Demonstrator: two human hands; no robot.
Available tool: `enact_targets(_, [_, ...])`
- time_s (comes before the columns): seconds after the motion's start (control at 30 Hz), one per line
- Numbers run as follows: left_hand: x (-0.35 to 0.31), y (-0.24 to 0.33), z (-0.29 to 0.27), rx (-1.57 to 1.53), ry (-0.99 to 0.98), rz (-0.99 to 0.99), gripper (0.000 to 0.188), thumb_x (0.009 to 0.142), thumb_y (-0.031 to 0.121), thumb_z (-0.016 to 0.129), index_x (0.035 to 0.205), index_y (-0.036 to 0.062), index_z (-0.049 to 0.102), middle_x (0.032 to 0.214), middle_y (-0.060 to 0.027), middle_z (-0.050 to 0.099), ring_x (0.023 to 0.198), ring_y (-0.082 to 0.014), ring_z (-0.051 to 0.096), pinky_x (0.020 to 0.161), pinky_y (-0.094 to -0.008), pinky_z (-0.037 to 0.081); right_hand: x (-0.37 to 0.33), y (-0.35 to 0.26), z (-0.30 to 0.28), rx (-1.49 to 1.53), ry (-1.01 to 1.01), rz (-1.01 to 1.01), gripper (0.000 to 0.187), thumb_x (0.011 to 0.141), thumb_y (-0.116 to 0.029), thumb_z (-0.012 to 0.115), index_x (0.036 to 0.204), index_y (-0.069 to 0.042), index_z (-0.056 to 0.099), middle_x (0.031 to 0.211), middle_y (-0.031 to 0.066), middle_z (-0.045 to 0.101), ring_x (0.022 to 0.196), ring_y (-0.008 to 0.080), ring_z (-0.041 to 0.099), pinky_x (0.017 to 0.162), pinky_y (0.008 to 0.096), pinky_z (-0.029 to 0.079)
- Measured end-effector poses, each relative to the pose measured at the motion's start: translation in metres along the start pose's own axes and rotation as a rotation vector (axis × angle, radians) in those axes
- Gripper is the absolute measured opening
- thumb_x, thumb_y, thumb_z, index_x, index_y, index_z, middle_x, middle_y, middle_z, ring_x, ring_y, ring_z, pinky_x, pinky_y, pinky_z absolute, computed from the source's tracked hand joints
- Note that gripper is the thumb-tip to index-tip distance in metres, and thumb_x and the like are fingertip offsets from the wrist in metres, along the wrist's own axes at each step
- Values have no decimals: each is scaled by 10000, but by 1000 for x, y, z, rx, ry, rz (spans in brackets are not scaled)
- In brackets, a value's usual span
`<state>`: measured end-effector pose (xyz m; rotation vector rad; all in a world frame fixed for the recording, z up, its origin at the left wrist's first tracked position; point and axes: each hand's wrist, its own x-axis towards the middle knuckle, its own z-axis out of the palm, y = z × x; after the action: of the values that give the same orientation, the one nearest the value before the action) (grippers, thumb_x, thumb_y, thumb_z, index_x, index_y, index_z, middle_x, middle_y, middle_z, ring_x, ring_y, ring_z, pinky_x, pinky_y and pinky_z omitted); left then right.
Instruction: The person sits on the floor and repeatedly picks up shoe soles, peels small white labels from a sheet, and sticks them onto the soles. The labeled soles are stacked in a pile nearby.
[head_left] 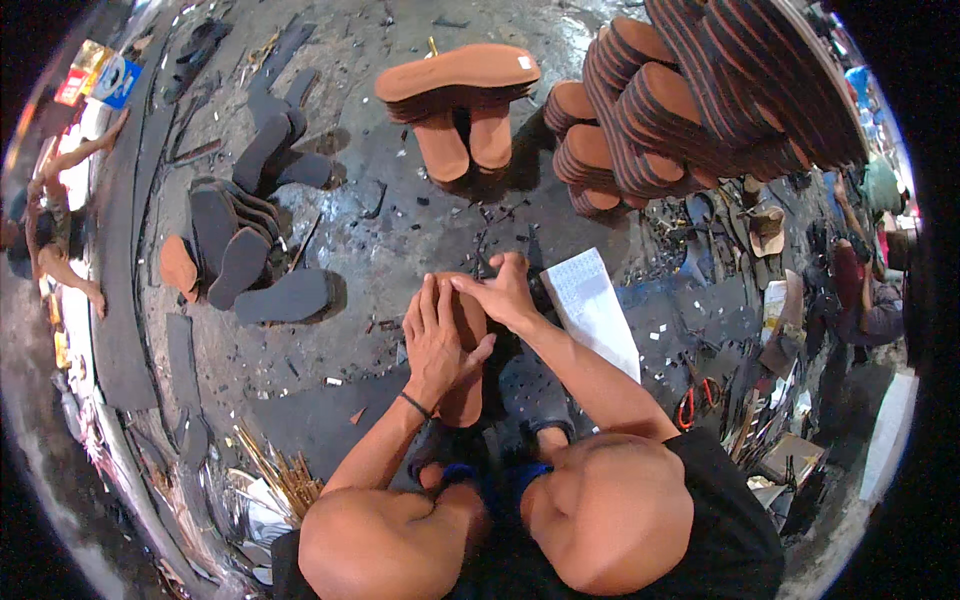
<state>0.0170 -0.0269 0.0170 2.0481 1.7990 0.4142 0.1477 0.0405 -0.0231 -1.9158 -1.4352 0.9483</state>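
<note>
A brown shoe sole (461, 402) stands lengthwise between my feet, just ahead of my knees. My left hand (432, 342) lies over it, fingers across the upper part and thumb along its right side, gripping it. At the far end of the sole, my right hand (503, 292) has its thumb on the edge and its other fingers curled; whether they hold anything else is hidden. Right of that hand lies a white sheet with writing (592, 300). Ahead, a brown sole (460, 70) rests crosswise on a small stack of soles (441, 147).
Tall stacks of brown soles (660, 100) rise at the far right. Dark soles (285, 297) lie in a loose group at the left. Red-handled scissors (686, 409) are near my right knee, and thin sticks (280, 470) by my left. Scraps litter the floor. Another person (880, 310) sits at the right.
</note>
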Motion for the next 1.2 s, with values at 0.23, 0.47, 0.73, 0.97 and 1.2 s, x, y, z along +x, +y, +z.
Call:
enact_targets(0.23, [-2, -8, -20, -269, 164, -71, 920, 697, 252, 792, 1450, -19, 340, 1504, -283, 299, 1387, -435, 293, 1144, -485, 249, 15, 109, -100, 95, 166, 52, 518, 819, -347, 763, 1127, 16, 559, 1079, 175, 614, 1005, 296, 595, 870, 385, 483])
enact_targets(0.47, [-11, -75, -51, 27, 113, -368, 856, 743, 366, 802, 1412, -1, 413, 1499, -246, 330, 1389, -407, 305, 1143, -505, 226, -26, 118, -155, -444, -32, 106, 518, 804, -295, 755, 1184, 15, 587, 1125, 200, 640, 1078, 394, 573, 939, 440, 443])
enact_targets(0.73, [21, 16, -65, -1513, -234, -295, 562, 922, 108, 667, 1397, -39, 405, 1283, -125, 578, 1151, -178, 576, 990, -323, 464, -25, -38, -139, 606, -528, 179, 387, 836, -217, 763, 1120, 7, 628, 1035, 110, 683, 959, 202, 629, 859, 332, 486])
enact_targets(0.97, [17, 16, -112, -1356, -148, -394, 214, 922, 127, 663, 1073, -24, 673, 983, -50, 703, 880, -99, 635, 786, -266, 509, -30, -118, -129, -89, -55, -776, 279, 820, -152, 720, 1074, -56, 656, 1063, 79, 591, 981, 255, 575, 855, 372, 472])
enact_targets(1.2, [3, 16, -119, -1264, -183, -427, 248, 960, 214, 635, 977, -22, 708, 928, -34, 700, 821, -78, 620, 715, -243, 499, -27, -123, -116, -234, -245, -1001, 134, 784, -140, 706, 911, -114, 670, 934, 11, 606, 910, 231, 581, 777, 360, 475])
